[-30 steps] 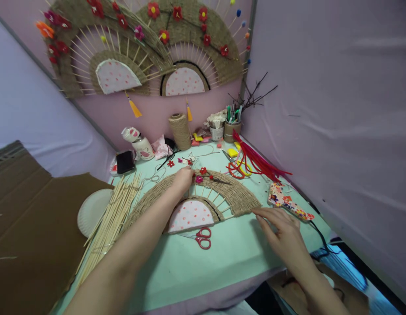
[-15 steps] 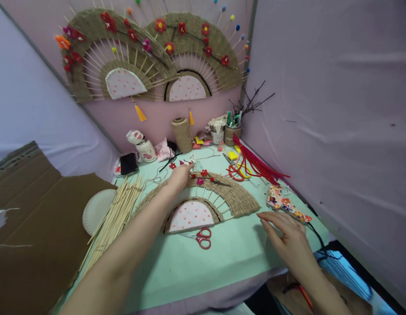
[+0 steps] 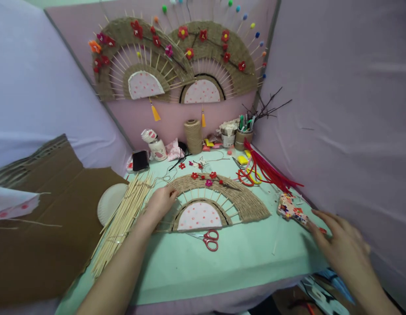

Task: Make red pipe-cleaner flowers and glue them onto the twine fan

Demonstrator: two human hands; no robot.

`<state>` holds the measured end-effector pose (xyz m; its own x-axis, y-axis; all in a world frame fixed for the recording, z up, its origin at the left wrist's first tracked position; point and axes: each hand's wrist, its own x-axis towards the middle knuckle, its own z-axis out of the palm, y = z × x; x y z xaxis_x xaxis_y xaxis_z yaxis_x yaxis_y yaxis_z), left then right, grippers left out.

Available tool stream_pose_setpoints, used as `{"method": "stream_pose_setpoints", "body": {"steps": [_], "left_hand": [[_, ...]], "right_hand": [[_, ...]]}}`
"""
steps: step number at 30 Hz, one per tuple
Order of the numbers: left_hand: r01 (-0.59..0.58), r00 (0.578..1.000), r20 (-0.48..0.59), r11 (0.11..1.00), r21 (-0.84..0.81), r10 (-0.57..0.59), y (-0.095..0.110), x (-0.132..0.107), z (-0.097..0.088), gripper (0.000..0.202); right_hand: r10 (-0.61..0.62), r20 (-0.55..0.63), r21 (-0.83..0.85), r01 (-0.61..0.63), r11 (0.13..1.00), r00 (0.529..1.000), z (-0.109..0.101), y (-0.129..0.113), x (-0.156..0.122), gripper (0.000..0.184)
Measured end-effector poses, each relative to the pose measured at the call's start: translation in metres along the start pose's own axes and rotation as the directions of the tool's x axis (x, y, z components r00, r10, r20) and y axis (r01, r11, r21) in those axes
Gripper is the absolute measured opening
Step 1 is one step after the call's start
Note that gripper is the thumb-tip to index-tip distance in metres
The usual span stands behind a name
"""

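Observation:
A twine-woven fan (image 3: 255,205) lies on the table, with red and magenta flowers, a dark twig and a dotted half-round centre. My left hand (image 3: 161,202) is over the fan's left part, fingers curled together; what they pinch, if anything, is hidden. At the right, my right hand (image 3: 342,240) reaches over the handle end of a flower-patterned glue gun (image 3: 290,207), thumb and fingers apart. The gun lies on the table, its handle partly behind the fingers. Red-handled scissors (image 3: 211,240) rest just below the fan.
Thin bamboo sticks (image 3: 120,223), a paper plate (image 3: 107,203) and cardboard (image 3: 48,245) occupy the left. Along the back stand a twine spool (image 3: 193,138) and a pen pot (image 3: 244,139). Red pipe cleaners (image 3: 271,168) lie back right. Two finished fans (image 3: 203,48) hang on the wall.
My left hand has drawn back from the flowers at the fan's top to its left part. My right hand has moved right, up to the glue gun. The view has shifted.

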<state>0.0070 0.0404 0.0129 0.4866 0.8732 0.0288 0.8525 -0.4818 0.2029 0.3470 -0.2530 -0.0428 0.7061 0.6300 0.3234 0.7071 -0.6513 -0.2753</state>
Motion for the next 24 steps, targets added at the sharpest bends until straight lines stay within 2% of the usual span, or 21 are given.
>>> {"method": "stream_pose_setpoints", "body": {"steps": [2, 4, 10, 16, 21, 24], "left_hand": [[-0.001, 1.0, -0.017, 0.998, -0.059, 0.0, -0.002, -0.01, 0.007, 0.031], [-0.005, 0.998, -0.063, 0.995, -0.102, -0.001, -0.004, -0.017, 0.013, 0.03], [-0.01, 0.985, -0.172, 0.988, -0.157, -0.017, -0.011, -0.025, 0.026, 0.031], [-0.011, 0.983, -0.181, 0.982, -0.189, -0.024, -0.015, -0.027, 0.032, 0.031], [-0.012, 0.988, -0.154, 0.981, -0.191, -0.018, -0.015, -0.029, 0.033, 0.03], [-0.016, 0.988, -0.153, 0.98, -0.196, -0.015, -0.015, -0.03, 0.034, 0.03]], "right_hand": [[0.041, 0.08, -0.108, -0.032, 0.994, 0.996, -0.001, 0.004, 0.003, 0.058], [0.043, 0.159, -0.175, -0.014, 0.984, 0.986, 0.0, 0.007, 0.005, 0.057], [-0.072, 0.248, -0.196, 0.123, 0.973, 0.966, 0.019, 0.013, 0.015, 0.048], [-0.097, 0.249, -0.199, 0.149, 0.969, 0.964, 0.039, 0.018, 0.023, 0.049], [-0.116, 0.188, -0.175, 0.15, 0.973, 0.975, 0.042, 0.016, 0.025, 0.053], [-0.136, 0.22, -0.164, 0.174, 0.971, 0.966, 0.042, 0.016, 0.027, 0.05]]}}
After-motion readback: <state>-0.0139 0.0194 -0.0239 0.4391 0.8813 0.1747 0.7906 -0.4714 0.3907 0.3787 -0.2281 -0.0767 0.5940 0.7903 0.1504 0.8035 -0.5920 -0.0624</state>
